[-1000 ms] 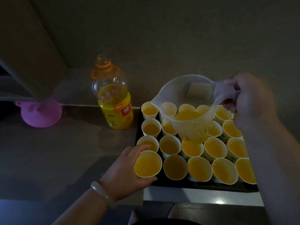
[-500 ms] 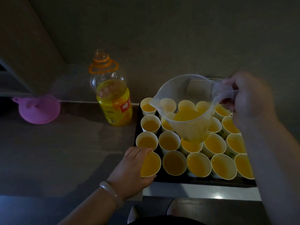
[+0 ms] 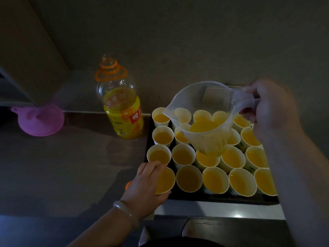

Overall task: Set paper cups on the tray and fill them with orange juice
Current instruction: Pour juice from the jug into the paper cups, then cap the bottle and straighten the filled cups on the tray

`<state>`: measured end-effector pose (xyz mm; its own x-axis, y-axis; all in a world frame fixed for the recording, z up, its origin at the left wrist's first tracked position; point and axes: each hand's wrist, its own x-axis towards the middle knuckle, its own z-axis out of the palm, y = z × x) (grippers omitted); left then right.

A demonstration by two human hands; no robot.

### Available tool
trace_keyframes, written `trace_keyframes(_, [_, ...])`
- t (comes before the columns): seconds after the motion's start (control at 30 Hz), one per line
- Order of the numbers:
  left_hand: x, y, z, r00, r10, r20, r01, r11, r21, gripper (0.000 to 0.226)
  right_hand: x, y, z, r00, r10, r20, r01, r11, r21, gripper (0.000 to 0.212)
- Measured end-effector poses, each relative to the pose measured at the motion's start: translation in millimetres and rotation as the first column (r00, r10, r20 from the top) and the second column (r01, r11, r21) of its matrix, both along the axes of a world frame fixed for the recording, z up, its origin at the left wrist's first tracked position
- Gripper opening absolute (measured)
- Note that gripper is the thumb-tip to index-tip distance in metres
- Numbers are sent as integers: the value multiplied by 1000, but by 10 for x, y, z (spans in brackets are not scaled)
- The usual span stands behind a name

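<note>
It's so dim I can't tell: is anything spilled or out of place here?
No spill that I can see. The bottle stands uncapped, and one back-row cup, seen through the jug near its spout, looks empty while the others hold juice.

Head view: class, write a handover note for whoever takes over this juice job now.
Left hand grips the near-left cup on the tray.
Right hand holds the pitcher by its handle above the cups, some juice inside.
Done: cups set, nearly all filled.
Left: the back-row cup behind the spout looks empty; check and fill it.
Bottle stands uncapped left of the tray.
</note>
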<state>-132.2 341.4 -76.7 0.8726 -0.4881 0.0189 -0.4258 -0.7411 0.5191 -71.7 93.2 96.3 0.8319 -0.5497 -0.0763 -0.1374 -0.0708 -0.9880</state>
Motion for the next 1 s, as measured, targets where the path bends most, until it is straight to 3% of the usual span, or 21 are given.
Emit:
trace_keyframes(0.33, [-19, 20, -129, 999, 28, 38, -27, 999, -27, 84, 17, 81, 26, 997, 79, 22, -81, 988, 133, 12])
trace_keyframes(0.5, [-40, 75, -79, 995, 37, 95, -38, 999, 6, 88, 42, 127, -8, 993, 110, 46, -115, 987, 111, 11])
trace_keyframes(0.67, [-57, 205, 53, 967, 183, 179, -159, 977, -141, 59, 91, 182, -7, 989, 119, 88, -136, 965, 223, 18])
trace_keyframes(0.8, [-15, 441, 84, 893, 435, 119, -389, 877, -282, 40, 114, 320, 7, 972, 165, 169, -204, 946, 251, 37])
trace_keyframes(0.9, [-4, 650, 52, 853, 519, 43, -491, 829, -266, 37, 140, 509, -5, 961, 188, 203, -239, 933, 267, 40])
trace_keyframes(1.0, [-34, 825, 1, 848, 526, 65, -503, 838, -212, 41, 159, 762, -85, 946, 245, 210, -303, 898, 319, 34])
